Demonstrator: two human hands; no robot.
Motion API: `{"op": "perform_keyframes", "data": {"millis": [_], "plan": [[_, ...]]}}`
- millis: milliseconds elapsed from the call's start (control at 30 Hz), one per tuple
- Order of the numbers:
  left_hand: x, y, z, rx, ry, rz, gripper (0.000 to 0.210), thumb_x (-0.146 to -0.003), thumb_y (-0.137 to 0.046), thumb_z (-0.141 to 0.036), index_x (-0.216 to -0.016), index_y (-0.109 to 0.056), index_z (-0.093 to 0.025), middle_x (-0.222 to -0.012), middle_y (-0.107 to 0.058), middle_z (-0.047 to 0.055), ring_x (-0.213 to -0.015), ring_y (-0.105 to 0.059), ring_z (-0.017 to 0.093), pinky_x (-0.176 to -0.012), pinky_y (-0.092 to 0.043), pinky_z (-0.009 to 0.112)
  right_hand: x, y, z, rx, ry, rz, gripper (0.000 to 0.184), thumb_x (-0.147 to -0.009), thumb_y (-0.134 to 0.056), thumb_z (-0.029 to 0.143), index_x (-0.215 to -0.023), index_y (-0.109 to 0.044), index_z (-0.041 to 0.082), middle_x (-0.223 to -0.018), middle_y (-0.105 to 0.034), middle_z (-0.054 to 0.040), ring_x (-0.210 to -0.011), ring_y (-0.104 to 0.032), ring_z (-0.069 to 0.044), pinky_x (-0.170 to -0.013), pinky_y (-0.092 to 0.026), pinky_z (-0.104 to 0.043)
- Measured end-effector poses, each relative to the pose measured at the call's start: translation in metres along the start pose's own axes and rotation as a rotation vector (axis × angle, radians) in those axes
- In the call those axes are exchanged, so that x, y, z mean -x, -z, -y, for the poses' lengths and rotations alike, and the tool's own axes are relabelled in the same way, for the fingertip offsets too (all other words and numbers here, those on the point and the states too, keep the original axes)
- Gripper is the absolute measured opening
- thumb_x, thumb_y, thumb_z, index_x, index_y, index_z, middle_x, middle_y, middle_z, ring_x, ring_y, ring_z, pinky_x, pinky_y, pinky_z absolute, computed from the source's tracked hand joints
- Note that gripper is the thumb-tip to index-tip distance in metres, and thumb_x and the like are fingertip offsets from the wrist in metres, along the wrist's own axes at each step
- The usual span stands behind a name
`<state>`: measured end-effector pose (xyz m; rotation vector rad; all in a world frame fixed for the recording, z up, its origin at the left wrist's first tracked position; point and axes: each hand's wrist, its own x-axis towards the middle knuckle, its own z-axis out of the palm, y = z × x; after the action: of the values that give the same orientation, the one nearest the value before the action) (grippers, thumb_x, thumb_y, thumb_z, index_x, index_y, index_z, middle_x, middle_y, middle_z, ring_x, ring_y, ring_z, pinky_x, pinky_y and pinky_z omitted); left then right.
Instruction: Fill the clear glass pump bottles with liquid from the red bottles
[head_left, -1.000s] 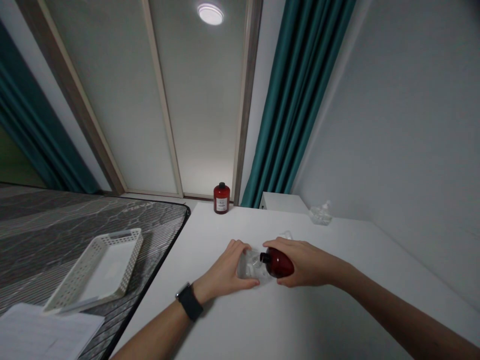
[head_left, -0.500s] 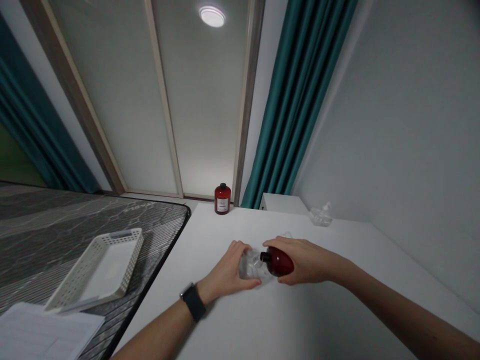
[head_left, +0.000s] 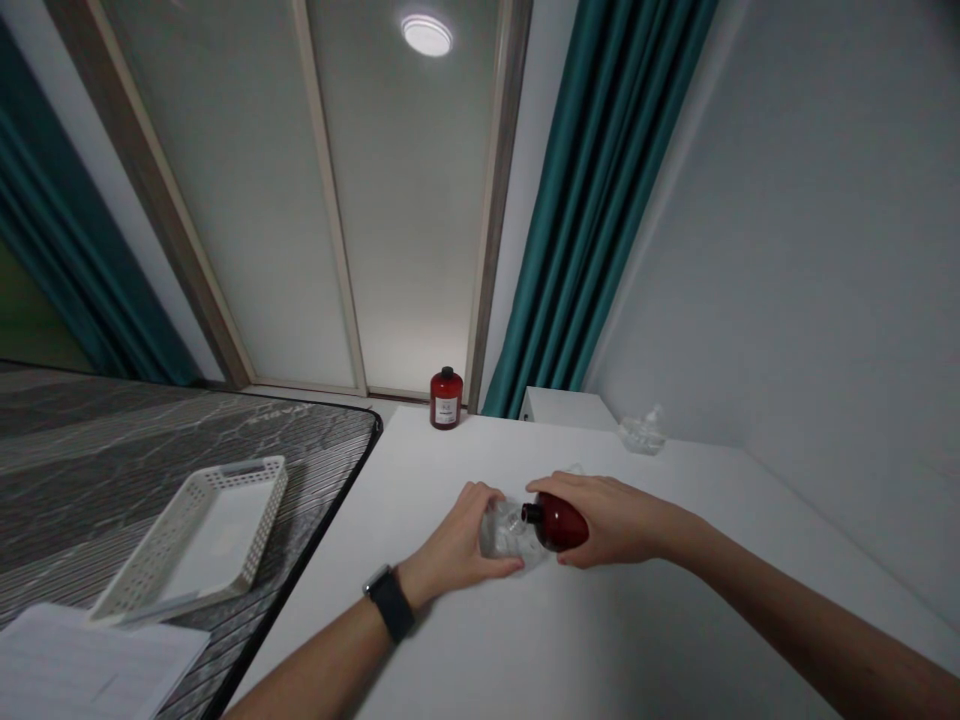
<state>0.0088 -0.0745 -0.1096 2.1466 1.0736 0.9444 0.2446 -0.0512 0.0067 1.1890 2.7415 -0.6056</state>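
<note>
My right hand (head_left: pixel 607 520) is closed around a dark red bottle (head_left: pixel 562 525), tipped over so its black neck points left. The neck hangs over a clear container (head_left: pixel 501 530), perhaps a bowl or jar; its exact kind is hard to make out. My left hand (head_left: pixel 459 540), with a dark watch on the wrist, grips the container's left side between thumb and fingers. Any liquid coming from the bottle is too small to see. A second red bottle (head_left: pixel 445 400) with a black cap and white label stands upright at the table's far edge.
Both hands are over a white table (head_left: pixel 420 640). A clear glass-like object (head_left: pixel 643 432) sits at its back right, by the wall. Leftward, a white perforated basket (head_left: pixel 259 545) and paper sheets (head_left: pixel 90 665) lie on a grey mat. A white cabinet (head_left: pixel 566 405) stands behind.
Almost nothing differs. Both hands keep the same hold on the bottle and the clear container, and the bottle stays tilted; the view shifts only very slightly.
</note>
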Motion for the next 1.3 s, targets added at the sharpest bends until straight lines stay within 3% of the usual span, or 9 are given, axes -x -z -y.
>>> {"op": "perform_keyframes", "data": {"millis": [1300], "plan": [[0.0009,-0.0004,0.0020,-0.008,0.005,-0.009,0.057,-0.066,-0.084,-0.026,-0.111,-0.050,-0.019,-0.109,-0.054,0.006,-0.101,-0.052,0.026,-0.089,-0.046,0.040,-0.0008,0.0029,0.0027,0.016,0.002,0.012,0.070,-0.069,-0.076,0.035,-0.134,-0.050,0.030,-0.122,-0.062,-0.0080,-0.105,-0.062,-0.031,-0.086,-0.047,-0.042]]}}
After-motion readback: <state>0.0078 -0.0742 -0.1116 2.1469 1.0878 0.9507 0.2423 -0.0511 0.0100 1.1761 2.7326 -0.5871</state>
